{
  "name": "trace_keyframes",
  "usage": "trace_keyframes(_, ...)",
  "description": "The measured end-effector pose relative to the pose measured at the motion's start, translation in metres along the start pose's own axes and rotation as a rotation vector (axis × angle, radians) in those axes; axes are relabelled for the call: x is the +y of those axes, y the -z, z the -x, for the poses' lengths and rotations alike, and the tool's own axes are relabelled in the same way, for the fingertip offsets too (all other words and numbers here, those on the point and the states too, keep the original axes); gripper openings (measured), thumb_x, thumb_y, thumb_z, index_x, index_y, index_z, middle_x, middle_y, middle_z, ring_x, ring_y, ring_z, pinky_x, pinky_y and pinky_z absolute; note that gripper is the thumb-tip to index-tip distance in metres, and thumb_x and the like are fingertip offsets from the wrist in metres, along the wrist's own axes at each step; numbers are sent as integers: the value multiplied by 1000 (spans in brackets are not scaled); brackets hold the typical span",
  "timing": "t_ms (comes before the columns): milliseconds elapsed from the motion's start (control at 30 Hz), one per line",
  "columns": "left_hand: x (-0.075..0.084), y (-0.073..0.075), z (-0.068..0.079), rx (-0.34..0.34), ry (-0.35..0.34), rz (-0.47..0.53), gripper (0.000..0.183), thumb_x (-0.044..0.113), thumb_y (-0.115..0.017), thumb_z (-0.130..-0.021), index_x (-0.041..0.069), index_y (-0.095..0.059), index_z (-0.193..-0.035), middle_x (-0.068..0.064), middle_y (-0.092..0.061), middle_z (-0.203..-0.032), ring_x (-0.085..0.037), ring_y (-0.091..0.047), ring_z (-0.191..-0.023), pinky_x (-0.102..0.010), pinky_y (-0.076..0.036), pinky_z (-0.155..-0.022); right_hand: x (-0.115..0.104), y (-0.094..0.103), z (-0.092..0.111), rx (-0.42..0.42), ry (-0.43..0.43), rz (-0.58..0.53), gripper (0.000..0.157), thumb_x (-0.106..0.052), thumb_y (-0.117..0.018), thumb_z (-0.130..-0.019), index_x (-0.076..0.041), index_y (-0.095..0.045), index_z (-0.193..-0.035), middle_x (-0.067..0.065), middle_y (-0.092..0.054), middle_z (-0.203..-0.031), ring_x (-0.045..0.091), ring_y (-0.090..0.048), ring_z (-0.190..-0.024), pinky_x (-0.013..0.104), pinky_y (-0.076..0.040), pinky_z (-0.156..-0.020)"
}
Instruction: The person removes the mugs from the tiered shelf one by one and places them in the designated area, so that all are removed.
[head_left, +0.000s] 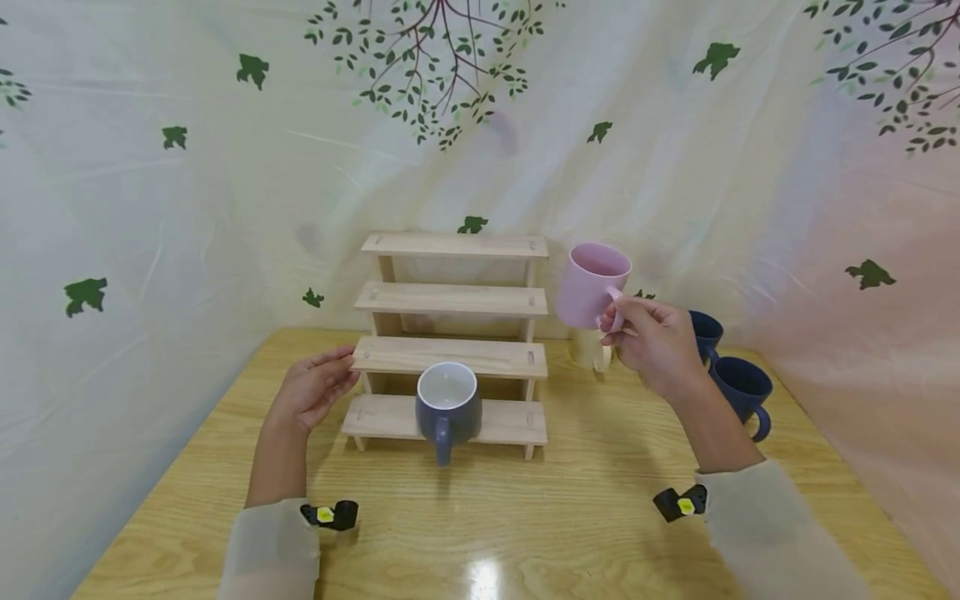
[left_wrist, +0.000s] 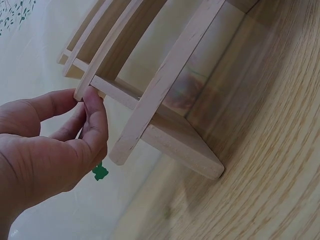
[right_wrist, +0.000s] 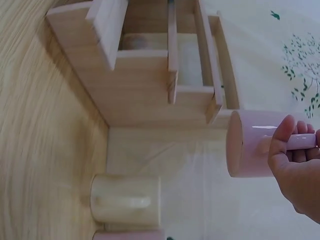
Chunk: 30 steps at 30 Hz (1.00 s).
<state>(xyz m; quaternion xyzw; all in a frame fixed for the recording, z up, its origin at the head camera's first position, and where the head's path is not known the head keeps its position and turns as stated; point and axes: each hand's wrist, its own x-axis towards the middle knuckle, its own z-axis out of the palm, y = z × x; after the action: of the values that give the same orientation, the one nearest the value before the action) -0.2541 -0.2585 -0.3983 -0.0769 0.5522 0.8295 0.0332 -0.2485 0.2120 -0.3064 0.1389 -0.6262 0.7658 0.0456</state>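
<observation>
My right hand holds a pink mug by its handle, upright and raised off the table beside the upper steps of a wooden tiered shelf. In the right wrist view, the thumb and fingers wrap the handle of the pink mug. My left hand is at the shelf's left side. The left wrist view shows its thumb and fingers pinching the end of a step board on the shelf. A dark blue mug with a white inside stands on the lowest step, handle toward me.
A cream mug stands on the wooden table behind the pink one. Two navy mugs are at the right, partly behind my right forearm. The right wrist view also shows part of another pink mug. A leaf-printed curtain surrounds the table.
</observation>
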Motion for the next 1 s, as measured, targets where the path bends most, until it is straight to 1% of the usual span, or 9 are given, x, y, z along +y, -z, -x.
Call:
trace_keyframes(133, 0, 0, 0, -2, 0, -4, 21, -1, -62, -101, 2, -74, -118, -6, -69, -108, -13, -69, -92, -25, -60, -88, 2, 17, 6, 21, 14, 16, 35, -17, -65, -103, 10, -64, -81, 10, -68, -85, 22, -67, -78, 30, -63, -72)
trace_keyframes(300, 1, 1, 2, 3, -1, -3, 21, 0, -63, -100, 2, -73, -119, -5, -69, -108, -13, -68, -92, -25, -59, -89, 8, 38, 13, 11, 14, 78, 41, -20, -63, -104, 15, -57, -83, 10, -66, -88, 21, -64, -82, 27, -62, -75)
trace_keyframes(367, 1, 1, 2, 5, 0, -5, 22, 0, -63, -100, 1, -73, -120, -5, -69, -108, -13, -68, -92, -25, -59, -90, 11, 47, 17, 12, 7, 90, 42, -21, -62, -105, 16, -57, -85, 10, -65, -90, 20, -63, -84, 26, -62, -76)
trace_keyframes(467, 0, 1, 2, 6, -1, -11, 24, 0, -63, -100, 0, -71, -123, -5, -69, -108, -13, -68, -93, -25, -59, -90, 15, 57, 23, 33, -17, 116, 40, -22, -62, -105, 13, -60, -87, 9, -64, -92, 19, -62, -87, 26, -62, -77)
trace_keyframes(600, -1, 1, 1, -1, -3, -11, 24, -1, -62, -101, -1, -71, -123, -6, -69, -108, -13, -68, -92, -24, -60, -87, 19, 69, 30, 86, -55, 119, 34, -22, -64, -104, 10, -66, -91, 8, -67, -92, 17, -66, -85, 26, -63, -77)
trace_keyframes(700, -1, 1, 1, -5, -1, 2, 22, -1, -62, -100, 0, -72, -120, -6, -69, -108, -13, -68, -92, -24, -60, -86, 23, 77, 35, 114, -66, 78, 30, -19, -65, -103, 9, -69, -92, 8, -69, -89, 16, -68, -83, 26, -63, -75)
trace_keyframes(800, -2, 1, 0, 0, 1, 8, 20, -1, -62, -100, 1, -74, -116, -7, -69, -108, -14, -68, -91, -24, -60, -86, 26, 85, 40, 127, -62, 48, 26, -15, -64, -103, 7, -70, -90, 7, -70, -86, 16, -69, -82, 26, -63, -74)
trace_keyframes(867, -1, 1, 0, -1, 1, 9, 19, -1, -62, -100, 2, -75, -114, -7, -68, -108, -14, -68, -91, -24, -60, -86, 28, 90, 43, 132, -60, 37, 26, -13, -64, -103, 6, -70, -87, 7, -70, -85, 16, -70, -81, 27, -63, -73)
trace_keyframes(1000, -1, 0, -1, -4, -4, 9, 18, -2, -61, -101, 4, -76, -111, -7, -68, -107, -14, -68, -91, -24, -60, -86, 30, 99, 50, 136, -65, 64, 30, -15, -63, -103, 8, -67, -84, 7, -69, -85, 16, -69, -80, 27, -63, -73)
